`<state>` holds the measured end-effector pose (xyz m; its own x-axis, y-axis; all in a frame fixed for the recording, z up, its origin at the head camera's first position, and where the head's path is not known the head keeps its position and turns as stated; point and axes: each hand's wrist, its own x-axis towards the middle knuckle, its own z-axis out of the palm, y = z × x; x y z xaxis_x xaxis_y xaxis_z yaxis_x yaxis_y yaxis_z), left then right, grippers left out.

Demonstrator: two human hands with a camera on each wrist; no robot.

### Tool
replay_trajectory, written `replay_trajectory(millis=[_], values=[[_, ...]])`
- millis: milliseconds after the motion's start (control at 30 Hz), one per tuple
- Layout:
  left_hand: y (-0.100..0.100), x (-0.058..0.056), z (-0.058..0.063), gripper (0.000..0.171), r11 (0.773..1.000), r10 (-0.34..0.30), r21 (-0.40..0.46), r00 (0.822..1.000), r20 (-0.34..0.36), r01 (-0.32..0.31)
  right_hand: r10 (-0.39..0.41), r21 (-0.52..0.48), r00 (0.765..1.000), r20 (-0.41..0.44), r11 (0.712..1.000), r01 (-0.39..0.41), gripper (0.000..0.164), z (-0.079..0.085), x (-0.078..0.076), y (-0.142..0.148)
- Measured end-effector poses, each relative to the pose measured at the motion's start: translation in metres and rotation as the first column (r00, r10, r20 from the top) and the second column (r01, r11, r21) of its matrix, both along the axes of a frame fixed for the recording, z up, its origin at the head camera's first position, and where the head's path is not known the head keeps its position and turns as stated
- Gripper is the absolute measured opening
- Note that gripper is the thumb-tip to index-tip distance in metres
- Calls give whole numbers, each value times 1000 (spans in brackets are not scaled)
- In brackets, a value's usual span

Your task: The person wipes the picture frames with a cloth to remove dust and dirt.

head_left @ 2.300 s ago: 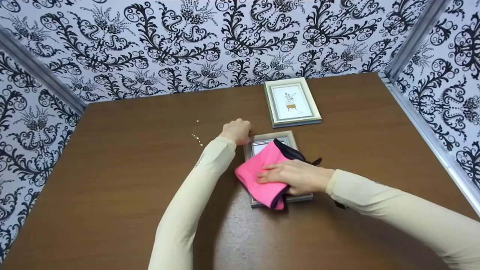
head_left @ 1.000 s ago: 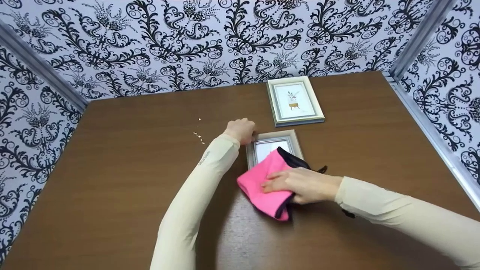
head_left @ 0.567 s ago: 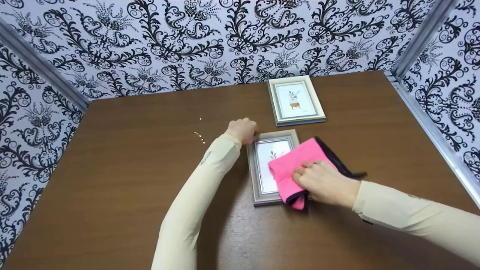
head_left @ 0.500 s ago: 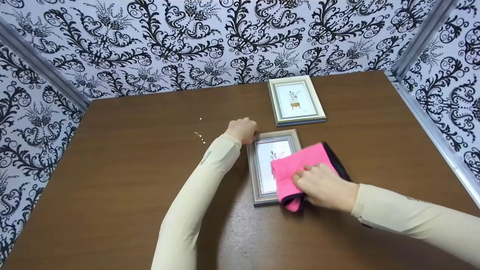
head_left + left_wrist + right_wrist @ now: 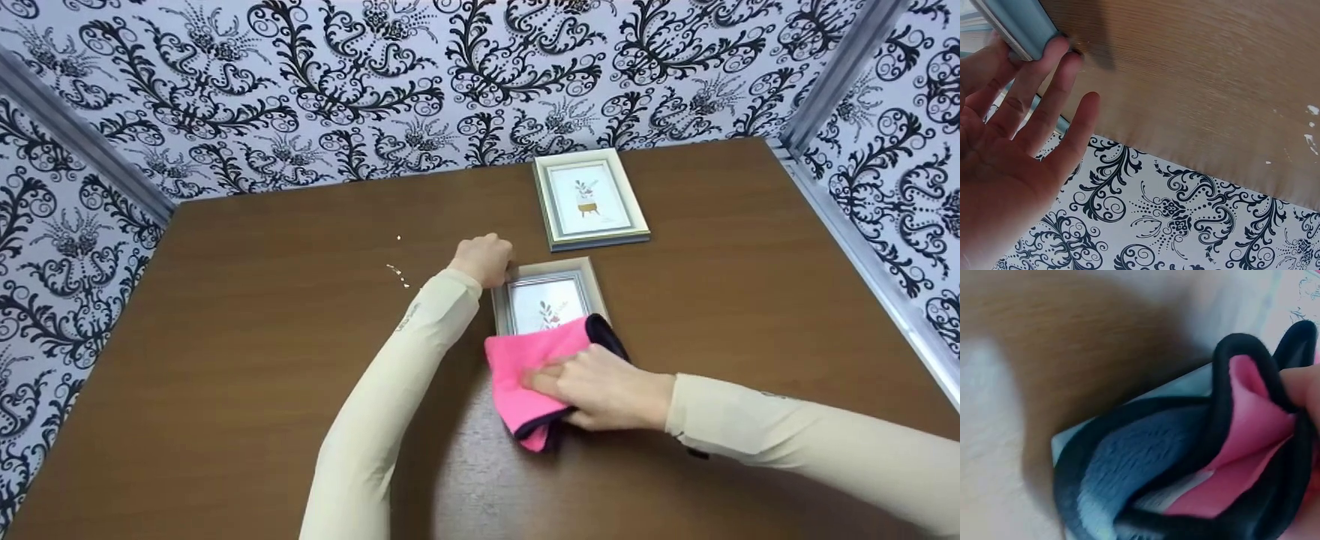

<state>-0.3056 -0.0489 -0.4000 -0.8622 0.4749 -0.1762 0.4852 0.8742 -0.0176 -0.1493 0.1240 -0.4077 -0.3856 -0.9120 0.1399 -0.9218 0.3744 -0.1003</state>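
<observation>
A pink cloth (image 5: 517, 367) with dark edging lies over the lower part of a picture frame (image 5: 541, 268). My right hand (image 5: 600, 386) holds the cloth bunched under its fingers. In the right wrist view the cloth (image 5: 1252, 422) shows folds and a grey fleecy underside, and the hand appears only at the right edge. My left hand (image 5: 484, 260) grips the frame's upper left corner. Up close in the left wrist view, thumb and fingertips of the left hand (image 5: 1022, 124) pinch the frame's blue-grey corner (image 5: 1022, 25), while the little finger stays off it.
A second, cream picture frame (image 5: 550, 217) lies flat farther back, near the patterned wall (image 5: 360, 82). Small pale flecks (image 5: 397, 274) mark the brown table (image 5: 262, 337) left of the left hand. Patterned side walls stand at left and right.
The right hand has swept the cloth from the frame's right side left and down across its lower half, uncovering the upper part of the picture. The left hand keeps its hold on the corner.
</observation>
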Motion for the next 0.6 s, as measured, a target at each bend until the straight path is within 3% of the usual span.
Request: replay_trajectory(millis=[267, 433, 600], values=[[1, 1, 0, 11, 1000, 12, -6, 1000, 24, -12, 185, -24, 981, 62, 983, -183, 50, 0, -9, 26], [2, 3, -1, 13, 999, 27, -20, 999, 32, -26, 137, 21, 988, 77, 990, -139, 43, 6, -13, 48], [6, 4, -2, 16, 999, 38, -31, 999, 20, -37, 41, 94, 999, -15, 995, -40, 38, 16, -8, 69]])
